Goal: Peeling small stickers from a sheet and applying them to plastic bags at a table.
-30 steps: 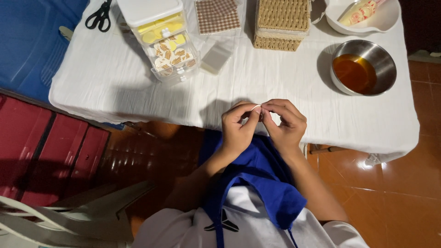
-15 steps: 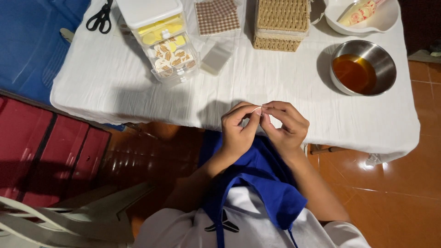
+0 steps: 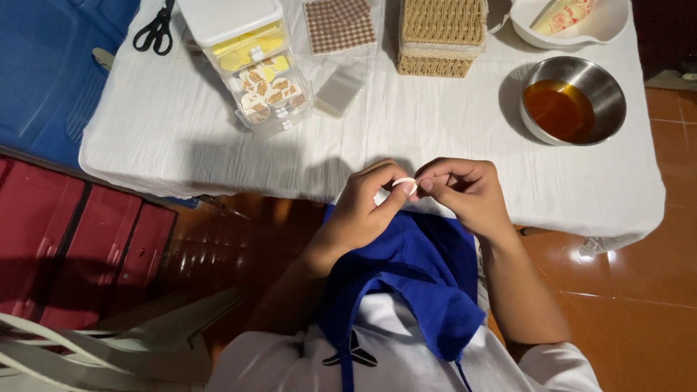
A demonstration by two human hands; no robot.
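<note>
My left hand (image 3: 367,207) and my right hand (image 3: 465,192) meet at the near edge of a table covered with a white cloth (image 3: 406,141). Between the fingertips of both hands sits a small round white sticker (image 3: 406,184), pinched from both sides. Below my hands a blue apron (image 3: 414,276) hangs over my lap. Straight ahead on the cloth stands a clear plastic box (image 3: 250,62) with a white lid, holding round yellow and brown-patterned stickers. A small pile of clear bags (image 3: 340,87) lies beside it.
A steel bowl of amber liquid (image 3: 572,101) stands at the right. Stacked wafers (image 3: 441,36), a brown checkered wafer sheet (image 3: 338,23) and a white bowl (image 3: 570,22) line the far edge. Black scissors (image 3: 154,30) lie far left. Red crates (image 3: 72,247) sit left below.
My hands stay together at the table edge, only the fingers shifting a little around the small sticker. Nothing else has moved.
</note>
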